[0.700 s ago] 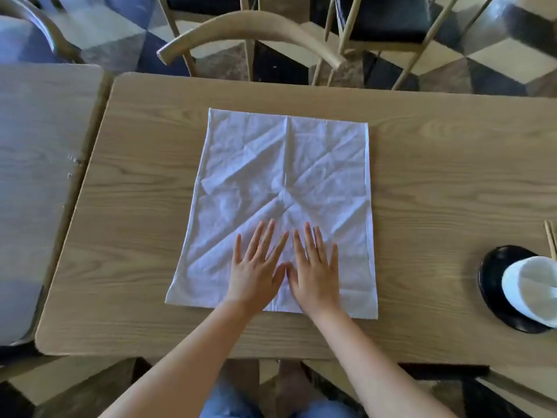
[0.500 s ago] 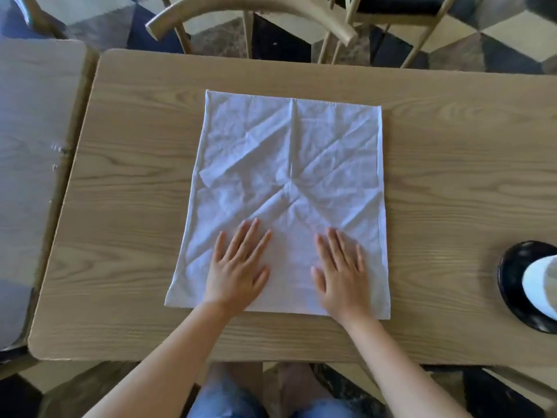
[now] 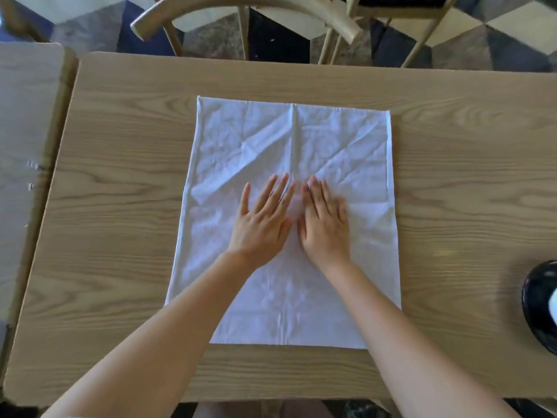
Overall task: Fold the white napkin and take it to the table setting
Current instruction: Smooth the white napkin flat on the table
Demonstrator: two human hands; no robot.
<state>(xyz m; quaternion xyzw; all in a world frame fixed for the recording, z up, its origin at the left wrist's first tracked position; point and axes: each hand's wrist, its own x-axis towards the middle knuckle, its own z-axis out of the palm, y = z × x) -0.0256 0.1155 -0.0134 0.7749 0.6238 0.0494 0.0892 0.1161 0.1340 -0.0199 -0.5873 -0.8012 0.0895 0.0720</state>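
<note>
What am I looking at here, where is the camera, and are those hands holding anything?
There is no machine: a person wears one camera on the head, looking down at their own bare arms. A white napkin, creased but not yet folded, lies spread on a wooden table. The left hand and right hand lie flat on it, side by side, palms down, holding nothing. At the right edge sits a black plate. Wooden chairs stand beyond the table.

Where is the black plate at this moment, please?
In the head view, the black plate sits on the wooden table at the far right edge of the frame, partly cut off, to the right of the white napkin and clear of it.
</note>
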